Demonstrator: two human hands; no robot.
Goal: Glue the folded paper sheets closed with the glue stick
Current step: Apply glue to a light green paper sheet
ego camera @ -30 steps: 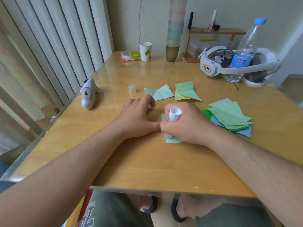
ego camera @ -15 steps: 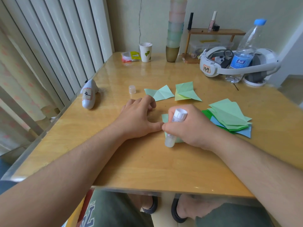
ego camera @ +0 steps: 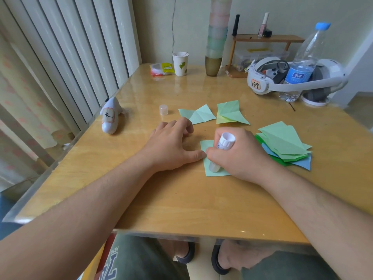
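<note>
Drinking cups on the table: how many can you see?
2 kinds: one paper cup with green hearts by the far wall, and a tall stack of cups beside it; its count is unclear.

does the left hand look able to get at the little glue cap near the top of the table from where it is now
Probably yes. The left hand holds nothing, its fingers resting on the table beside the paper sheet. The cap stands just beyond its fingertips, with only bare tabletop between them.

table (ego camera: 181, 199): glossy varnished wood, smooth, reflective | folded sheets (ego camera: 286, 146): matt paper, creased | glue stick (ego camera: 223, 147): white plastic, translucent lower end | cap (ego camera: 163, 109): translucent plastic | water bottle (ego camera: 302, 63): clear plastic | cup (ego camera: 180, 63): paper, matt | headset (ego camera: 262, 81): smooth white plastic
</note>
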